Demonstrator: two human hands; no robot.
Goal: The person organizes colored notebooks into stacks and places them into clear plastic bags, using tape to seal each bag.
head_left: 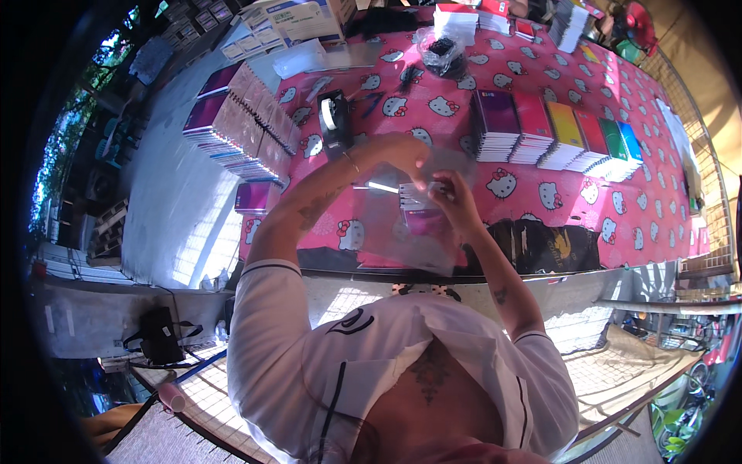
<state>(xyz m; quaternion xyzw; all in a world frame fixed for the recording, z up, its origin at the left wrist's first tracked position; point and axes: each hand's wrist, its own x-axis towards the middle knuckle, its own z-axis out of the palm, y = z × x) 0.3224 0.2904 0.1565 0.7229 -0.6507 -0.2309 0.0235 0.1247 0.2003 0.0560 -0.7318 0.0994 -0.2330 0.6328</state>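
In front of me a clear plastic bag (425, 254) lies near the table's front edge, with a small stack of purple-covered notebooks (423, 222) in or under it. I cannot tell which through the shiny film. My left hand (407, 158) reaches over the far end of the stack, its fingers bent and closed on the film. Close beside it, my right hand (454, 197) pinches the bag's far edge. The fingertips of both hands nearly meet, and they partly hide the white page edges of the notebooks.
Tall stacks of spiral notebooks (239, 127) stand at the left. A row of notebook stacks (533, 127) in several colours is at the right. A black tape dispenser (334, 124) sits beyond my left forearm. Cartons (301, 22) and a plastic bag with black contents (442, 52) are farther back.
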